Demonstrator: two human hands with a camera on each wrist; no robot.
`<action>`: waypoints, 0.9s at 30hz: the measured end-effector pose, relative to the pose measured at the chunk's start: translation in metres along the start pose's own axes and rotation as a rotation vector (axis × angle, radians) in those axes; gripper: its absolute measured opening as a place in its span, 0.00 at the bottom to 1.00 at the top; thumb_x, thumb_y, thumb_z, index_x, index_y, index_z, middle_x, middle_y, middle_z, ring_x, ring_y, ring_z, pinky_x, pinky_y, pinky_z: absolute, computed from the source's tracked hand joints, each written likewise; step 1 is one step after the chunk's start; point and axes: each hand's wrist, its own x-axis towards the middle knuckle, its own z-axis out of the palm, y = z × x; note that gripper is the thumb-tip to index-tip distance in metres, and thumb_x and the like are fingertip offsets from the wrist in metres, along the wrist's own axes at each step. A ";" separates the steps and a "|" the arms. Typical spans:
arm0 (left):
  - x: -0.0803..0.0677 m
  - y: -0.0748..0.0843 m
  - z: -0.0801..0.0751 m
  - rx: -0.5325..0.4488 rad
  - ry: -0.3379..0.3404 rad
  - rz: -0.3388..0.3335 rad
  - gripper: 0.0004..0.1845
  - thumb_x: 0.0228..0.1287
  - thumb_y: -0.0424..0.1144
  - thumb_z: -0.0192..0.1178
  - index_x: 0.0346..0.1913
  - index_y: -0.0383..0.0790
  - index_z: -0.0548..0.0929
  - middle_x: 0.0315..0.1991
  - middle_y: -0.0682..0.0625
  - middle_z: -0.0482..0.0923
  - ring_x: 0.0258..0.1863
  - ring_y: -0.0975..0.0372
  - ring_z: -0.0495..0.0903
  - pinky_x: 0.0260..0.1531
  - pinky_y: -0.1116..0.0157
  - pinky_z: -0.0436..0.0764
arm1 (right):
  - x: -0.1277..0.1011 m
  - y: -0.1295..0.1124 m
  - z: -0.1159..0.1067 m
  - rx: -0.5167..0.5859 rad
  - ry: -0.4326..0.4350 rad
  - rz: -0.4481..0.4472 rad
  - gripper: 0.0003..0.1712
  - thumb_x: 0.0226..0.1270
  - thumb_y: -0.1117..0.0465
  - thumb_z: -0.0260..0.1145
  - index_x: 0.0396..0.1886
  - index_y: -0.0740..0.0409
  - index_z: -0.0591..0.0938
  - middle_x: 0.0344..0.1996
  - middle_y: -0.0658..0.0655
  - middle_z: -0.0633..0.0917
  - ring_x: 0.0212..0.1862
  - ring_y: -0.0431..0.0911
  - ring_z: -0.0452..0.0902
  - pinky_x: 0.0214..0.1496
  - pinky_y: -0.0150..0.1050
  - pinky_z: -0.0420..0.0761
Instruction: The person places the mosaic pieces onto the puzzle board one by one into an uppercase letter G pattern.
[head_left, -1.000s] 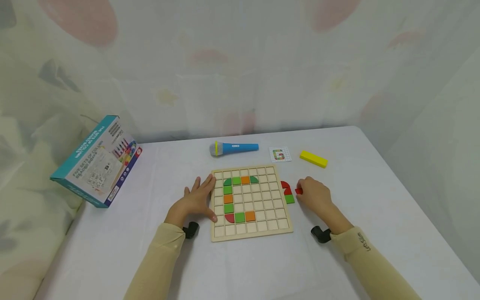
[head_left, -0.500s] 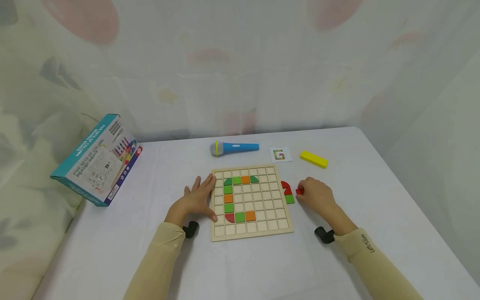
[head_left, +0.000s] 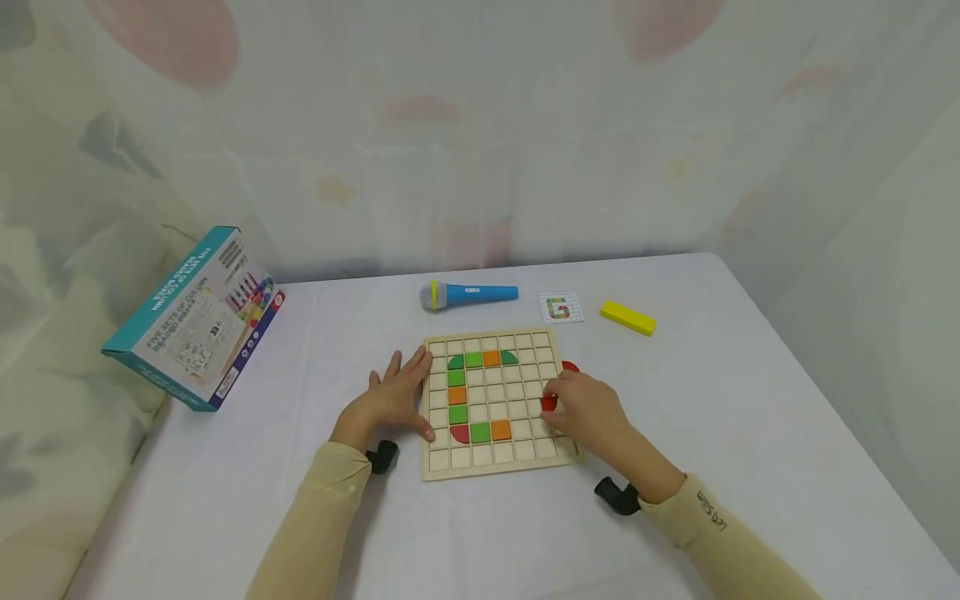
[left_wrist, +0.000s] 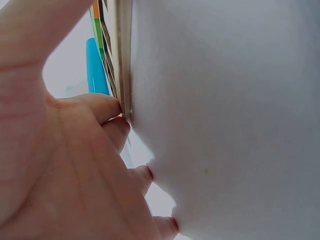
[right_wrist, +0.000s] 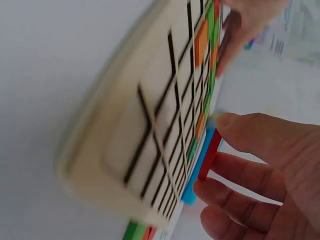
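A square wooden grid board (head_left: 540, 467) lies flat on the white table, with green, orange and red tiles laid in a C-like outline on its left part. My left hand (head_left: 386, 408) rests at the board's left edge, fingers spread, fingertips touching the rim and the table. Over the board's right side, my right hand (head_left: 596, 417) pinches a red tile (right_wrist: 211, 154) between thumb and fingers, held above the grid squares. Beside the board's right edge, a loose red piece (head_left: 571, 366) shows partly; my right hand hides the other loose tiles there in the head view.
Behind the board lie a blue toy microphone (head_left: 480, 295), a small card (head_left: 561, 307) printed with a coloured G-like pattern, and a yellow block (head_left: 627, 318). A teal and white box (head_left: 202, 325) stands tilted at the far left. Patterned cloth hangs behind the table.
My right hand has moved left from beside the board to over its right side, carrying the red tile. The left hand has stayed in place.
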 end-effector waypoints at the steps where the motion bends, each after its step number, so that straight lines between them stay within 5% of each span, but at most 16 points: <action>1: 0.000 0.000 0.000 -0.001 0.000 -0.003 0.73 0.16 0.61 0.74 0.70 0.47 0.41 0.71 0.51 0.33 0.67 0.44 0.29 0.54 0.33 0.35 | 0.000 -0.005 0.003 -0.007 -0.004 -0.017 0.13 0.46 0.52 0.71 0.30 0.53 0.81 0.24 0.47 0.77 0.23 0.38 0.66 0.21 0.30 0.68; 10: 0.002 0.001 0.001 -0.002 0.003 -0.006 0.73 0.15 0.62 0.73 0.70 0.47 0.41 0.71 0.52 0.32 0.67 0.45 0.28 0.54 0.33 0.35 | 0.000 -0.025 0.030 -0.121 -0.048 -0.089 0.11 0.47 0.50 0.68 0.23 0.50 0.78 0.17 0.44 0.66 0.22 0.39 0.61 0.20 0.31 0.62; 27: 0.000 0.001 0.000 -0.006 0.003 -0.002 0.73 0.16 0.61 0.74 0.70 0.46 0.42 0.71 0.51 0.33 0.67 0.44 0.29 0.53 0.33 0.35 | 0.001 -0.036 0.033 -0.116 -0.003 -0.114 0.10 0.48 0.52 0.69 0.26 0.52 0.81 0.18 0.44 0.67 0.21 0.40 0.62 0.22 0.31 0.62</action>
